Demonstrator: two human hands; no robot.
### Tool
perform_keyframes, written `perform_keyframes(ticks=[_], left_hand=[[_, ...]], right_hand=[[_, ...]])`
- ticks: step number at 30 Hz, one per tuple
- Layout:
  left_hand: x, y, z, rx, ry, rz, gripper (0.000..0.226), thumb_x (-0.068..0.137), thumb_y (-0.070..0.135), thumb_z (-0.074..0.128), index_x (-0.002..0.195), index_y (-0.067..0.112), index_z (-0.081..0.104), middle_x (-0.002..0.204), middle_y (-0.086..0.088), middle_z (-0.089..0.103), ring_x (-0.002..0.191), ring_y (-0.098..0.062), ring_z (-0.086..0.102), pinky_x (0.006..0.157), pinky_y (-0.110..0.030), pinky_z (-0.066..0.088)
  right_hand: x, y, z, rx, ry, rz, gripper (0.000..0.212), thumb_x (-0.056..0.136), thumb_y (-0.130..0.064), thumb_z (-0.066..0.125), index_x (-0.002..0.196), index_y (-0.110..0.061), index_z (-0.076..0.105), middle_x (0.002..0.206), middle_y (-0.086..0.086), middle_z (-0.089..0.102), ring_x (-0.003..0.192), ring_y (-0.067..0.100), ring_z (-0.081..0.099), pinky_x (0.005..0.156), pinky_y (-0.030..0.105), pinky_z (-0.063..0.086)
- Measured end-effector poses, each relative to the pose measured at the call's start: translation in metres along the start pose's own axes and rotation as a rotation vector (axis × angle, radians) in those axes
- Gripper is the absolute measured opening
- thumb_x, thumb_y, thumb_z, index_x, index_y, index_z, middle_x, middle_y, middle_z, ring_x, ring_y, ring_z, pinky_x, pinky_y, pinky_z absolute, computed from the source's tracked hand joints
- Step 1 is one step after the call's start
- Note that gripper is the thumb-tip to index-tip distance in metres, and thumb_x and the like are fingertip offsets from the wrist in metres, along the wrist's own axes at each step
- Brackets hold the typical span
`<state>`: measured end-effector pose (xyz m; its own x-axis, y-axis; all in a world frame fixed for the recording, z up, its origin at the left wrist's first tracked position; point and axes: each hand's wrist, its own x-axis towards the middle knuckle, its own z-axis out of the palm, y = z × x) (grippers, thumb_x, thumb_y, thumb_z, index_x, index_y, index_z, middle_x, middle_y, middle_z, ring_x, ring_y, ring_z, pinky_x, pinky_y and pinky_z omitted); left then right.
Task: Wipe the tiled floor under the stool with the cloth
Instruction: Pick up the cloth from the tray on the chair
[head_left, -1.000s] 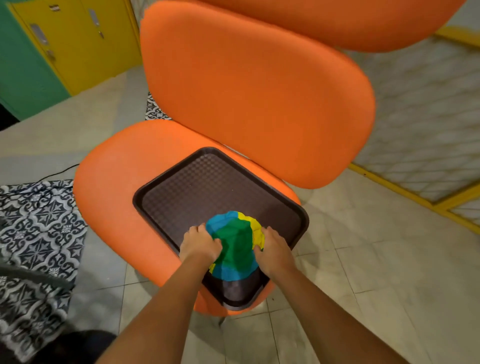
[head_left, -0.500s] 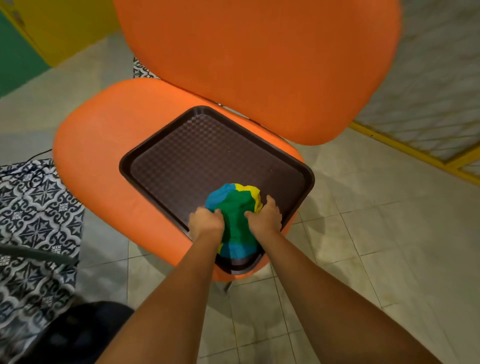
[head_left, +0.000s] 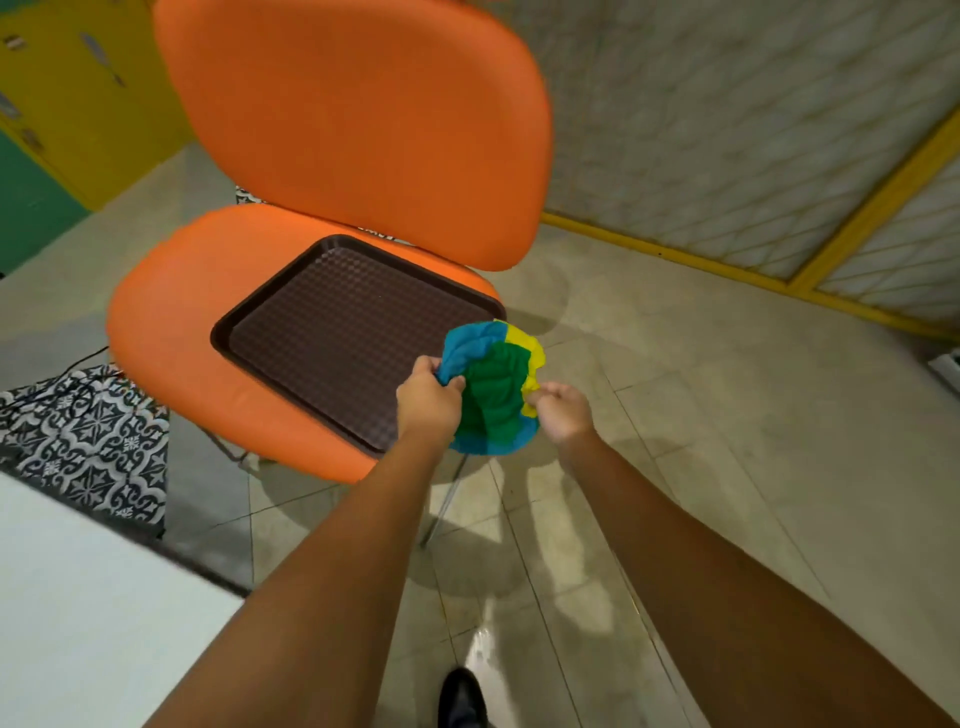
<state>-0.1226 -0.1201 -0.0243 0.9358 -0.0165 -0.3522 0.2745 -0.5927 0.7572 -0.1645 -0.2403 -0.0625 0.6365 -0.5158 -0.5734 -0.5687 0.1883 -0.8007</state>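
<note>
A crumpled cloth (head_left: 493, 387) in blue, green and yellow hangs in the air past the right front corner of the orange chair (head_left: 171, 332). My left hand (head_left: 428, 397) grips its blue left edge. My right hand (head_left: 566, 408) pinches its yellow right edge. The cloth is stretched between both hands, above the beige tiled floor (head_left: 701, 415). A dark brown tray (head_left: 343, 332) lies bare on the chair seat. Thin metal chair legs (head_left: 441, 512) reach the floor under the seat.
A black-and-white patterned mat (head_left: 88, 441) lies on the floor at the left. A white surface (head_left: 88, 613) fills the lower left corner. Yellow and green cabinets (head_left: 62, 119) stand at the back left, a yellow-framed mesh wall (head_left: 753, 156) at the right. A dark shoe (head_left: 460, 699) shows at the bottom.
Both hands have lifted the cloth off the tray and carried it right, past the seat's edge. The view has pulled back, and the white surface has come into sight.
</note>
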Motion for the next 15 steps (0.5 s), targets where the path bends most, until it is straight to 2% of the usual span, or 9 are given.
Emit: perform_keyframes(ticks=[3,5,7,8,9,11,12,13,15], left_hand=[[-0.056,0.020,0.021,-0.004,-0.031,0.033,0.022,0.089,0.016,0.055,0.108,0.006,0.052,0.111,-0.013,0.060,0.101,-0.025,0.055,0.083,-0.029,0.041],[-0.100,0.028,0.040,-0.019,-0.052,0.047,0.014,0.088,0.016,0.056,0.100,0.010,0.051,0.106,-0.010,0.059,0.100,-0.024,0.054,0.085,-0.029,0.041],[-0.145,0.034,0.061,-0.059,-0.063,0.038,0.016,0.087,0.015,0.058,0.102,0.009,0.053,0.106,-0.010,0.062,0.101,-0.024,0.057,0.089,-0.031,0.044],[-0.160,0.036,0.071,-0.085,-0.055,0.022,0.021,0.086,0.016,0.059,0.105,0.007,0.055,0.109,-0.012,0.063,0.104,-0.026,0.058,0.092,-0.033,0.045],[-0.177,0.037,0.082,-0.097,-0.054,0.003,0.024,0.086,0.016,0.059,0.108,0.006,0.055,0.111,-0.013,0.063,0.106,-0.028,0.057,0.094,-0.035,0.046],[-0.212,0.036,0.105,-0.128,-0.063,-0.042,0.025,0.085,0.019,0.060,0.107,0.008,0.056,0.110,-0.012,0.064,0.104,-0.027,0.057,0.093,-0.035,0.046],[-0.227,0.034,0.116,-0.156,-0.084,-0.050,0.021,0.085,0.021,0.060,0.103,0.010,0.057,0.105,-0.011,0.063,0.100,-0.025,0.057,0.089,-0.031,0.046],[-0.242,0.033,0.127,-0.186,-0.109,-0.062,0.018,0.086,0.024,0.060,0.099,0.012,0.057,0.101,-0.009,0.062,0.096,-0.022,0.057,0.083,-0.027,0.044],[-0.263,0.026,0.147,-0.246,-0.173,-0.107,0.026,0.087,0.032,0.057,0.101,0.010,0.059,0.102,-0.008,0.060,0.097,-0.021,0.056,0.078,-0.027,0.040]], right_hand=[[-0.033,0.000,-0.055,0.008,0.024,-0.039,0.026,0.088,0.001,0.051,0.113,0.005,0.053,0.097,0.008,0.050,0.090,0.016,0.046,0.057,0.019,0.037],[-0.056,0.006,-0.099,0.013,0.017,-0.059,0.010,0.087,0.000,0.052,0.096,-0.003,0.056,0.094,0.007,0.050,0.089,0.016,0.045,0.051,0.015,0.036],[-0.081,0.016,-0.144,0.021,0.014,-0.074,0.018,0.084,-0.004,0.057,0.073,-0.014,0.047,0.083,0.005,0.054,0.086,0.018,0.049,0.050,0.015,0.041],[-0.088,0.020,-0.161,0.038,0.014,-0.091,0.018,0.080,-0.009,0.063,0.071,-0.013,0.048,0.082,0.008,0.057,0.086,0.020,0.053,0.057,0.020,0.045],[-0.098,0.027,-0.179,0.043,0.017,-0.092,0.016,0.075,-0.016,0.068,0.077,-0.009,0.054,0.087,0.011,0.062,0.087,0.024,0.058,0.067,0.025,0.050],[-0.111,0.046,-0.217,0.049,0.019,-0.068,0.054,0.060,-0.033,0.076,0.103,-0.003,0.061,0.105,0.015,0.066,0.096,0.029,0.063,0.086,0.037,0.052],[-0.117,0.055,-0.234,0.074,0.011,-0.052,0.063,0.059,-0.034,0.078,0.110,-0.003,0.060,0.110,0.016,0.065,0.099,0.029,0.063,0.090,0.041,0.051],[-0.127,0.062,-0.250,0.087,-0.012,-0.030,0.057,0.065,-0.029,0.077,0.112,-0.003,0.060,0.112,0.016,0.065,0.100,0.030,0.063,0.092,0.043,0.050],[-0.141,0.081,-0.273,0.059,-0.052,0.015,0.033,0.079,-0.014,0.069,0.108,-0.002,0.062,0.111,0.017,0.065,0.101,0.031,0.063,0.092,0.045,0.049]])
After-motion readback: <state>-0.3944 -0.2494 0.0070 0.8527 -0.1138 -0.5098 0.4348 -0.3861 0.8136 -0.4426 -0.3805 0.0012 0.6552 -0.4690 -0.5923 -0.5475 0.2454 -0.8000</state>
